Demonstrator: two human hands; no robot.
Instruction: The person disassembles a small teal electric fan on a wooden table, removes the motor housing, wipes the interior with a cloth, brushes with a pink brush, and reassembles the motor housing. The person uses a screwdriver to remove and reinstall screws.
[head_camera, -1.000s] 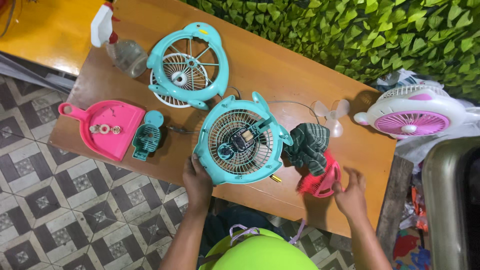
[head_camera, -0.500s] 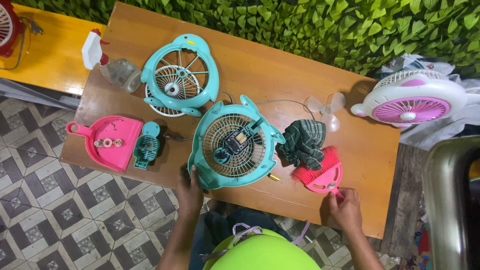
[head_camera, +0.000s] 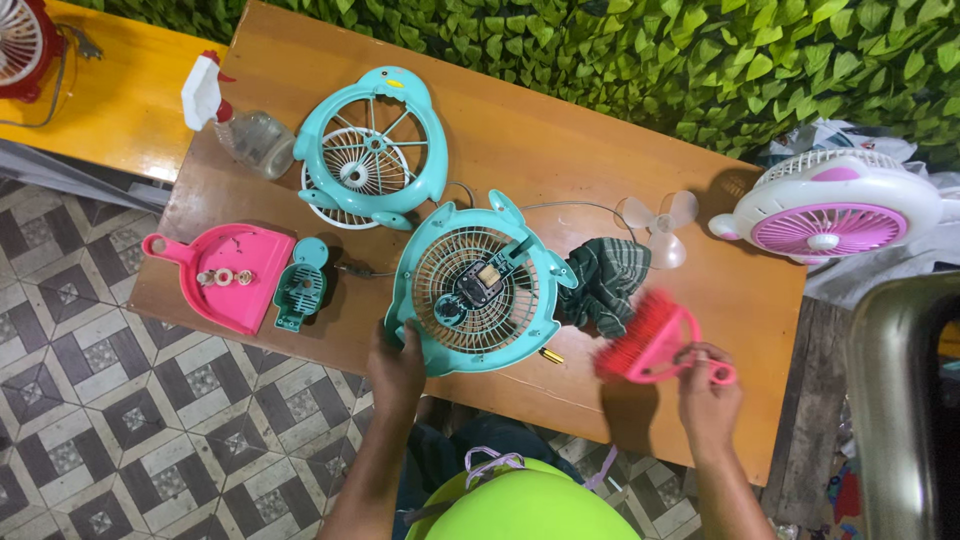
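left hand (head_camera: 397, 362) grips fan shell (head_camera: 480, 290) rim | right hand (head_camera: 706, 388) lifts brush (head_camera: 650, 340)

A small fan-repair spot outdoors: a wooden table (head_camera: 560, 130) against a leafy hedge (head_camera: 600, 50), patterned floor tiles (head_camera: 90, 420), and dismantled teal fan shells (head_camera: 372, 150) lying about.

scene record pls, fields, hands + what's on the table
left hand: grips rim of teal fan housing, motor exposed
right hand: holds pink hand brush, bristles blurred
beside housing: dark green cloth, clear fan blade
table left: teal front grille, pink dustpan with small parts, spray bottle
table right: white-pink fan
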